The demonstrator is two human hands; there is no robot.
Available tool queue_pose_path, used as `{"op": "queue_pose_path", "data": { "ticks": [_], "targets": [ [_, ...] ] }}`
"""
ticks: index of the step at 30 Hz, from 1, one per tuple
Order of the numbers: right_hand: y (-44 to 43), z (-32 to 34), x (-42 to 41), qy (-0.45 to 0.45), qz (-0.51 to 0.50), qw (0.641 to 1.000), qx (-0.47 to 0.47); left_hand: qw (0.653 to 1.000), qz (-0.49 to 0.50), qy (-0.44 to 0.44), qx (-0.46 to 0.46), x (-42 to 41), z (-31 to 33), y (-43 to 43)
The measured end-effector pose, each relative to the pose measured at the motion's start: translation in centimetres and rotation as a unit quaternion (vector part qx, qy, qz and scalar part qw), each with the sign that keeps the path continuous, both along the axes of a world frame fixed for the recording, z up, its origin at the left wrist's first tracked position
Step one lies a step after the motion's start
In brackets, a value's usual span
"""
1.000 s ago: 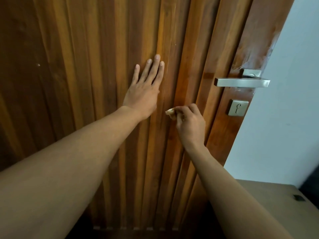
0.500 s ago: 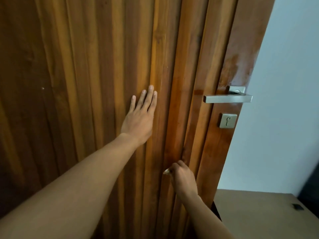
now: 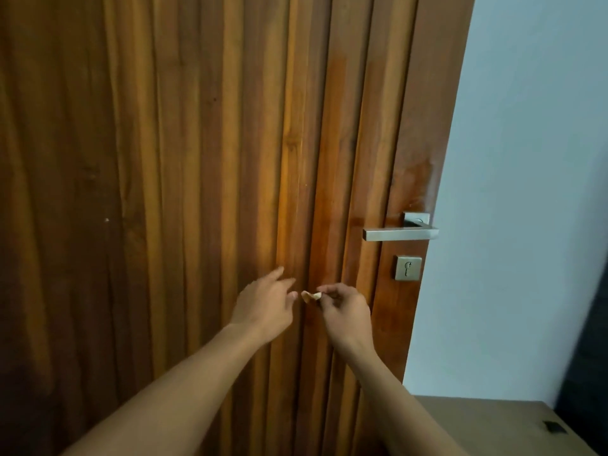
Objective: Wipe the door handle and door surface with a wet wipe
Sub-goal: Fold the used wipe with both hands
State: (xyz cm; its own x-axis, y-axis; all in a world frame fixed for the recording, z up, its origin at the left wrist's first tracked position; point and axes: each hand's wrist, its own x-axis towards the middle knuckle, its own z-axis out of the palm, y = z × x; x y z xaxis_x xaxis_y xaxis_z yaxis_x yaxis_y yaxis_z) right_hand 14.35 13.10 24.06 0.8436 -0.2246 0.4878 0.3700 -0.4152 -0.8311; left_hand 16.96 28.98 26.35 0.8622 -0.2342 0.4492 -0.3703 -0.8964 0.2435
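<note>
Now the left hand (image 3: 263, 307), loosely spread, has left the door (image 3: 164, 159) for the wet wipe (image 3: 311, 296), which the right hand (image 3: 345, 311) pinches below the handle (image 3: 399, 233); probably refolding.

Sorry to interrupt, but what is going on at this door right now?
A person is cleaning a wooden door. The right hand pinches a small crumpled wipe, left of and below the handle. The left hand reaches towards the wipe, close beside it, holding nothing. Neither hand touches the handle.
</note>
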Motion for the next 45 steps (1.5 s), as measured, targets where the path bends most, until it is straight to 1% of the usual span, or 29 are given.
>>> {"op": "queue_pose_path", "data": {
  "ticks": [1,3,4,6,8,12,15,17,21,22,24,26,30,33,36,38,42,45],
  "targets": [
    [0.3,1.0,-0.4,0.003,0.020,0.999,0.034,0.998,-0.012,0.015,-0.054,-0.4,0.5,-0.2],
    [0.6,2.6,-1.2,0.007,0.054,0.994,0.095,0.983,-0.052,0.074,-0.162,-1.2,1.4,-0.4],
    [0.7,3.1,-1.6,0.013,0.073,0.989,0.125,0.973,-0.069,0.100,-0.194,-1.5,1.5,-0.6],
    [1.0,4.1,-2.5,0.021,0.105,0.981,0.159,0.962,-0.079,0.097,-0.242,-2.0,2.0,-0.3],
    [1.1,4.6,-3.3,0.035,0.126,0.977,0.168,0.947,-0.074,0.081,-0.303,-2.2,2.3,0.3],
    [1.9,5.2,-4.8,0.069,0.154,0.966,0.195,0.922,-0.071,0.102,-0.366,-4.1,3.3,1.8],
    [3.0,5.1,-5.4,0.089,0.154,0.954,0.243,0.895,-0.059,0.115,-0.426,-5.5,3.3,3.5],
    [4.2,4.5,-5.7,0.105,0.161,0.951,0.244,0.883,-0.042,0.132,-0.448,-6.5,2.8,5.1],
    [7.7,2.6,-6.1,0.137,0.180,0.941,0.252,0.848,-0.008,0.173,-0.500,-8.1,0.6,9.2],
    [8.9,1.9,-6.1,0.149,0.192,0.936,0.255,0.834,-0.004,0.200,-0.515,-8.7,-0.3,10.4],
    [11.5,0.1,-6.3,0.179,0.225,0.924,0.252,0.793,-0.011,0.273,-0.544,-9.7,-2.3,12.9],
    [14.2,-1.8,-6.3,0.207,0.250,0.916,0.237,0.766,-0.016,0.318,-0.558,-10.6,-4.8,15.3],
    [18.7,-6.1,-6.2,0.263,0.258,0.912,0.181,0.747,0.036,0.313,-0.586,-11.6,-10.3,19.6],
    [21.8,-10.4,-6.0,0.305,0.254,0.905,0.151,0.715,0.092,0.311,-0.619,-12.5,-14.8,22.9],
    [25.1,-15.6,-5.6,0.357,0.248,0.890,0.141,0.671,0.152,0.320,-0.651,-13.0,-20.0,26.3],
    [26.8,-18.9,-5.4,0.392,0.238,0.876,0.147,0.667,0.184,0.331,-0.642,-13.5,-23.6,28.0],
    [29.9,-26.0,-5.2,0.471,0.200,0.844,0.158,0.678,0.262,0.360,-0.584,-14.5,-31.0,30.7],
    [31.4,-30.8,-5.4,0.511,0.155,0.830,0.164,0.666,0.297,0.379,-0.569,-15.0,-35.3,31.7]
  ]
}}
